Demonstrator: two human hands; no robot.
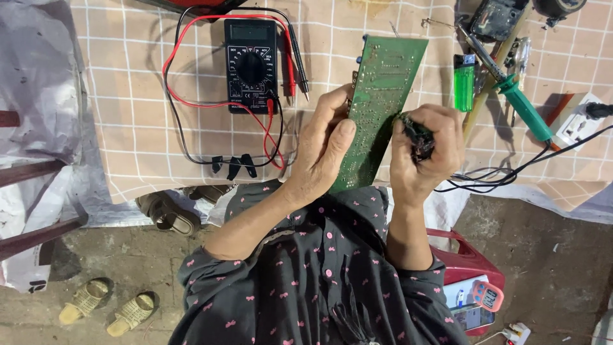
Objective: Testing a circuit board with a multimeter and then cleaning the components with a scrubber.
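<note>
A green circuit board (377,108) is held above the checked cloth (140,147), solder side up and tilted, so that its long axis runs from the person's lap up and away toward the far edge of the table. The left hand (322,150) is closed on the board's left long edge, the thumb pressed on the upper face and the fingers wrapped beneath; this pinch appears to serve as the support, leaving the soldered face exposed for work. The right hand (424,153) is closed around a small dark object (418,137), possibly a brush or a bundle of bristles, though its kind cannot be told with certainty; it is pressed against the board's right edge, about midway along its length. The board therefore lies between the two hands, with its lower end hidden behind them and its upper end projecting free beyond both grips. Left of the board, a black multimeter (251,64) is laid flat on the cloth with its red and black leads looped about it. Right of the board, a green lighter (464,83) is stood close by, and farther right a green-handled soldering iron (520,105) is laid with its cable trailing off the table edge. A white socket block (578,124) is placed at the far right of the board.
</note>
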